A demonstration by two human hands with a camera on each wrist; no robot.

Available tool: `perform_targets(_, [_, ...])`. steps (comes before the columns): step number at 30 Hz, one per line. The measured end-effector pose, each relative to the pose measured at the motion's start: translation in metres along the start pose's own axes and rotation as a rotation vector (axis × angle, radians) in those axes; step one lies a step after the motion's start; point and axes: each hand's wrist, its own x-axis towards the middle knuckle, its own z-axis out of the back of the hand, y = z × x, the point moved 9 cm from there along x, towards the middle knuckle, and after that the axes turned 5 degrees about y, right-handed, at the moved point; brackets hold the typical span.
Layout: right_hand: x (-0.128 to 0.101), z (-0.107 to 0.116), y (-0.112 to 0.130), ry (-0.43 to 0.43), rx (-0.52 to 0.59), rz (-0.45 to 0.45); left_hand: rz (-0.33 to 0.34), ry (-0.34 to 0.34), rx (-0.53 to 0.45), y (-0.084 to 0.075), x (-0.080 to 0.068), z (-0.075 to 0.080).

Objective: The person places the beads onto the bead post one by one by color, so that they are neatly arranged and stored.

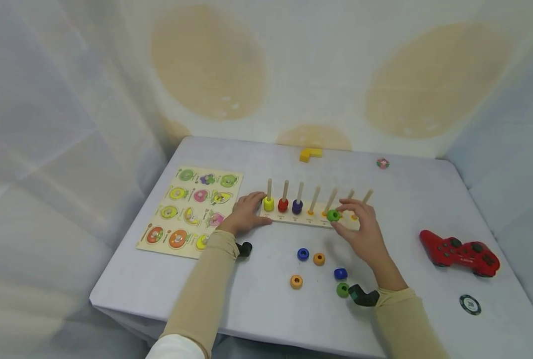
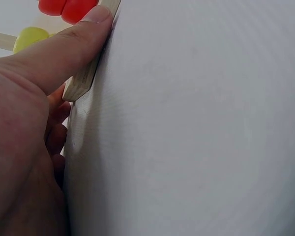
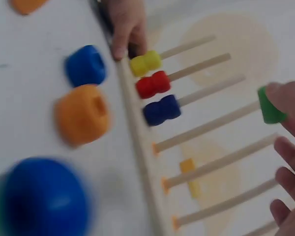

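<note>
Left hand [image 1: 245,214]: grips the pegboard's [image 1: 293,219] left end
Right hand [image 1: 360,229]: pinches a green bead [image 1: 333,215] above the board
Right-wrist view: bead lines up with fourth peg's [image 3: 209,126] tip
Head view alone: I see the red gamepad [image 1: 461,253]

Standing pegs [image 1: 314,199] block a low path across the peg board [image 1: 302,221]. There is passing room between its front edge and the loose beads [image 1: 303,258], and between the right hand [image 1: 364,234] and the red gamepad [image 1: 461,253]; the left hand [image 1: 245,215] obstructs its left end.
</note>
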Motion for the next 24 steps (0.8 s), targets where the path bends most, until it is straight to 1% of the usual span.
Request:
perform_targets(3, [0.026, 0.012, 0.012, -0.098, -0.034, 0.033, -0.008, -0.009, -0.003, 0.0, 0.003, 0.001])
perform_targets(5, [0.041, 0.016, 0.018, -0.139, -0.072, 0.026, -0.009, -0.011, -0.005, 0.0, 0.005, 0.0])
perform_targets(6, [0.047, 0.016, 0.02, -0.145, -0.093, 0.01, -0.008, -0.011, -0.007, -0.001, 0.005, 0.0])
perform_targets(9, [0.06, 0.013, 0.021, -0.128, -0.142, -0.048, -0.007, -0.009, -0.003, -0.002, 0.005, -0.003])
perform_targets(12, [0.065, 0.01, 0.02, -0.087, -0.163, -0.083, -0.005, -0.006, 0.01, -0.003, 0.003, -0.004])
perform_targets(15, [0.067, 0.007, 0.021, -0.065, -0.186, -0.086, -0.005, -0.009, 0.012, -0.004, 0.002, -0.003])
perform_targets(19, [0.069, 0.003, 0.022, -0.034, -0.207, -0.067, -0.001, -0.019, 0.012, -0.004, 0.001, 0.0])
perform_targets(22, [0.069, 0.0, 0.023, -0.017, -0.199, -0.047, 0.001, -0.018, 0.009, -0.002, 0.001, 0.001])
perform_targets(24, [0.068, 0.001, 0.024, -0.022, -0.183, -0.035, 0.001, -0.016, 0.012, -0.001, 0.001, 0.0])
